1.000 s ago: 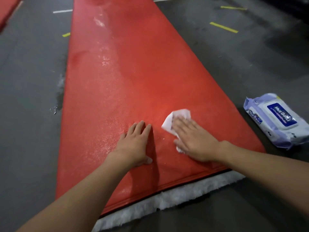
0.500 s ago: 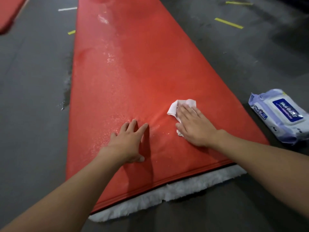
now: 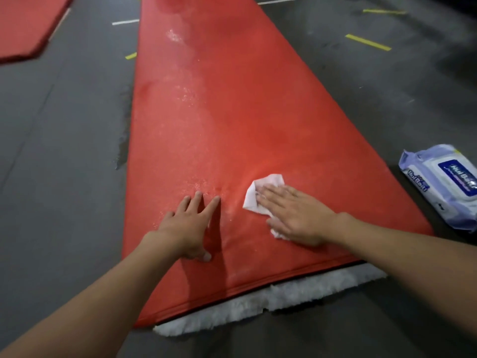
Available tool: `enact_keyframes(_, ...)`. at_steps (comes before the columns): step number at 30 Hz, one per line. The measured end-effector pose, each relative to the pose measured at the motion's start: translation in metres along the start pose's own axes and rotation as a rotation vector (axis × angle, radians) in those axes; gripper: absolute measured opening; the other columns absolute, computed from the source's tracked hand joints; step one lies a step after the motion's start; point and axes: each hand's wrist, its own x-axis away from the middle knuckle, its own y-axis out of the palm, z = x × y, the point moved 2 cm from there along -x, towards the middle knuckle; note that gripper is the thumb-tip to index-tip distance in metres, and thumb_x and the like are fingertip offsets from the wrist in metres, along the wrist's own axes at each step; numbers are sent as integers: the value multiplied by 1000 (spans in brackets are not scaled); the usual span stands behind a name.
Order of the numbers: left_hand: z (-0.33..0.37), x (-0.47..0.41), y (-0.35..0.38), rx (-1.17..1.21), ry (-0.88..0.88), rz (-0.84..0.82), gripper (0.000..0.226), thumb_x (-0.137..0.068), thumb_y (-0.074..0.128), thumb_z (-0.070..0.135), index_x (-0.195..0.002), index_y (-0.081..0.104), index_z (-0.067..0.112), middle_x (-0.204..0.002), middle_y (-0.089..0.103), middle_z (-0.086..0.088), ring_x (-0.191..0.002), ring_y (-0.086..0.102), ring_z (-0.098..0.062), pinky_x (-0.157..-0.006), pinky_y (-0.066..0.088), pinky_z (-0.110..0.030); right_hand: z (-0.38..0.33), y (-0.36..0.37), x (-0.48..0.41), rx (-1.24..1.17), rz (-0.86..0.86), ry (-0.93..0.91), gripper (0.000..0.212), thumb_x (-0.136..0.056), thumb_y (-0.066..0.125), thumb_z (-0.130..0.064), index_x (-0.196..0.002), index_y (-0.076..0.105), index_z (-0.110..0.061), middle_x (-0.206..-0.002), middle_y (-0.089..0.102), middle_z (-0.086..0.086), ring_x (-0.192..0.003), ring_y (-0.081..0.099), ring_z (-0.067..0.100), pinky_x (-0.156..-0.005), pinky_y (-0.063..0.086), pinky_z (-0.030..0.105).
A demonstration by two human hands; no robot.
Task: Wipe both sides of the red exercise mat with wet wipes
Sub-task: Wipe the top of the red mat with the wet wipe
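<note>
**A:** What lies nearest?

**B:** A white fleecy strip (image 3: pixel 271 303) at six o'clock, sticking out from under the near end of the red mat (image 3: pixel 219 112).

**A:** And the hands?

**B:** The left hand (image 3: pixel 188 228) rests flat on the mat, fingers straight and spread, holding nothing. At its three o'clock, the right hand (image 3: pixel 296 215) presses a white wet wipe (image 3: pixel 260 192) to the mat with straight fingers.

**A:** Farther off?

**B:** A pack of wipes (image 3: pixel 444 184) lies on the grey floor (image 3: pixel 64 151) at three o'clock, just beside the mat's edge. The mat runs on toward twelve; a second red mat (image 3: pixel 28 24) lies at ten.
</note>
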Motion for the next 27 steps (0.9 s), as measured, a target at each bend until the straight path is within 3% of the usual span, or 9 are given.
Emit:
enact_keyframes(3,-1,4,5,8,-3,75,135,-67,85,46,-150,-21,39,-162,-21,-3,-150,-11,-27,-117,17,-50,12,-7,-15,-21,71,282,71,-99,8,-51,-158,8,-11,-166,-2,7,-153,-6,18,-123,-4,37)
enact_keyframes(4,-1,5,7,19,-10,89,134,-66,85,45,-151,-19,39,-162,-20,-3,-150,-11,-27,-117,18,-50,5,-5,-17,-35,70,291,72,-99,8,-51,-158,7,-9,-166,-2,9,-153,-5,21,-123,-3,38)
enact_keyframes(8,-6,11,12,87,-173,126,134,-63,85,52,-153,-13,32,-161,-14,-12,-148,-7,-41,-114,18,-59,-15,3,-6,21,-24,-65,76,-96,0,-55,-158,9,-14,-165,-3,4,-153,-6,19,-124,-2,38)
enact_keyframes(13,-14,16,20,139,-236,144,137,-60,81,64,-154,-4,13,-161,-1,-13,-148,2,-39,-110,27,-59,-6,-5,-24,-17,63,226,68,-101,9,-48,-158,9,-10,-166,0,7,-153,-6,21,-124,-2,41)
enact_keyframes(17,-23,16,22,149,-187,154,141,-55,74,77,-155,-6,17,-163,-7,-7,-150,-2,-32,-113,23,-55,-33,3,-14,22,-34,-159,68,-100,4,-53,-159,7,-18,-163,-8,-1,-151,-10,15,-121,-10,34)
enact_keyframes(21,-38,17,23,140,-101,15,146,-58,77,72,-152,-24,23,-160,-27,-4,-149,-18,-27,-117,12,-54,-13,-7,-33,31,28,174,64,-103,13,-47,-158,7,-16,-167,-2,4,-152,-8,17,-123,-6,39)
enact_keyframes(22,-40,18,24,142,-87,1,146,-60,80,67,-151,-26,24,-159,-29,-4,-149,-20,-27,-118,12,-53,-22,-4,-34,15,35,159,65,-103,12,-48,-158,8,-15,-166,-2,7,-153,-8,20,-123,-4,41)
enact_keyframes(25,-38,22,27,135,-75,61,143,-64,82,58,-151,-26,24,-159,-30,-3,-149,-20,-25,-118,12,-50,-48,5,-26,24,-32,-147,70,-100,3,-53,-159,5,-16,-164,-8,2,-152,-10,18,-123,-5,38)
enact_keyframes(27,-37,25,30,143,-76,102,141,-64,82,56,-152,-23,23,-160,-28,-4,-149,-18,-25,-119,13,-47,-33,-3,-32,11,-22,-128,69,-98,0,-53,-159,1,-19,-163,-11,-2,-150,-13,11,-122,-8,35)
